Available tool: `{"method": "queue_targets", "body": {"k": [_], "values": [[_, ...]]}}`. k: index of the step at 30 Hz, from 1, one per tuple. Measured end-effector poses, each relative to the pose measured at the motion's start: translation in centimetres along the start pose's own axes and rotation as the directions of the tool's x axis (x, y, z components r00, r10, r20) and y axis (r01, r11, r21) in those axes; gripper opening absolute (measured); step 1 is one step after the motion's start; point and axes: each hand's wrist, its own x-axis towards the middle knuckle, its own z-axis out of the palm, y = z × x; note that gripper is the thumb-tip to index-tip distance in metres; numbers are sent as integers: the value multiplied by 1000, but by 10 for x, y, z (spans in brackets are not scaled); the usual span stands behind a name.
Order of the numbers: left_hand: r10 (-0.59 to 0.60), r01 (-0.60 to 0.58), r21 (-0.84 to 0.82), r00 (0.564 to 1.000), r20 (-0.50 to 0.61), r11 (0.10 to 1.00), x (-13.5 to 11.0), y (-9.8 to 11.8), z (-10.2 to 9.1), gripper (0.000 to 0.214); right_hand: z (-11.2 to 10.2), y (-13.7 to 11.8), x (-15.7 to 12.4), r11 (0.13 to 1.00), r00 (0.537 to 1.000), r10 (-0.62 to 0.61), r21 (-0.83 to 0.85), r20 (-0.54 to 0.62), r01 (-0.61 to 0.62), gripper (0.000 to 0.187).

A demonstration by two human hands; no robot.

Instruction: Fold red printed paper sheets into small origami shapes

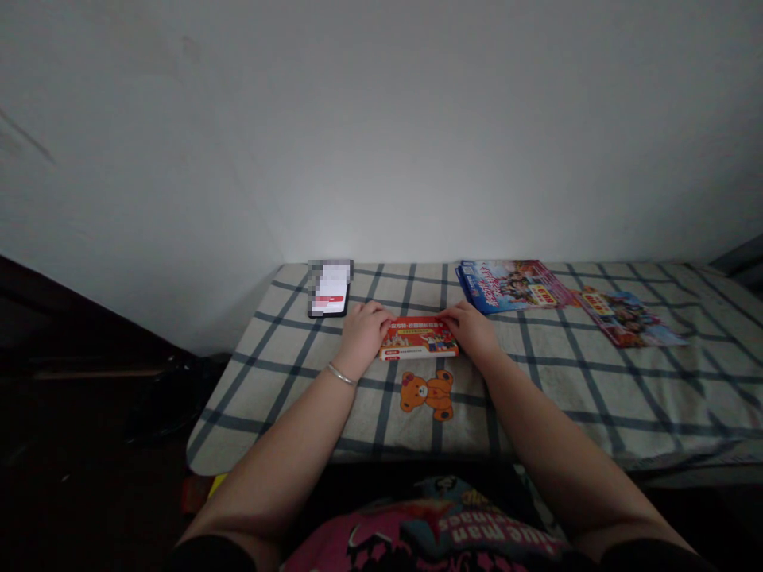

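Observation:
A red printed leaflet [420, 337] lies on the checked tablecloth, its near edge a pale strip. It looks folded, with a layer showing beneath at the lower left. At its left end, my left hand [365, 330] has its fingers closed on the far corner; a silver bangle circles the wrist. My right hand [470, 327] pinches the far right corner in the same way. Just below the leaflet, an orange bear figure [427, 395] shows on the cloth.
A lit phone [330, 287] lies by the wall at the back left. Several blue and pink flyers [506, 284] are stacked to the right, with another flyer [633, 318] beyond them. The checked tablecloth [548, 397] covers the table; a white wall [381, 135] stands behind.

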Motion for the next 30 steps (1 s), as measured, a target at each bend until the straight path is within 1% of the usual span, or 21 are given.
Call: {"method": "queue_targets", "body": {"k": [5,8,13,15,20,23,26,30], "values": [[15,-18,62,999,43,998,2,2,-4,24,-6,2,4,999,997,-40,26,72,39,27],[35,-41,69,995,89,997,5,2,-8,24,-10,0,5,998,994,-54,17,95,52,33],[61,-77,69,974,216,995,11,3,-21,20,-14,-7,4,1000,992,-12,-20,123,14,32],[63,-84,77,968,245,993,12,5,-25,20,-16,-10,2,998,991,5,-58,132,2,35],[48,-77,119,972,229,990,7,11,-26,25,-20,-19,-4,978,990,33,-210,137,-4,48],[25,-54,131,976,216,990,4,14,-23,32,-22,-26,-8,960,989,38,-280,142,4,51],[16,-46,144,980,198,989,0,16,-22,39,-23,-31,-12,949,990,27,-315,141,19,52],[-5,-24,159,983,181,987,-4,22,-22,50,-23,-33,-14,947,990,20,-322,139,26,53]]}}
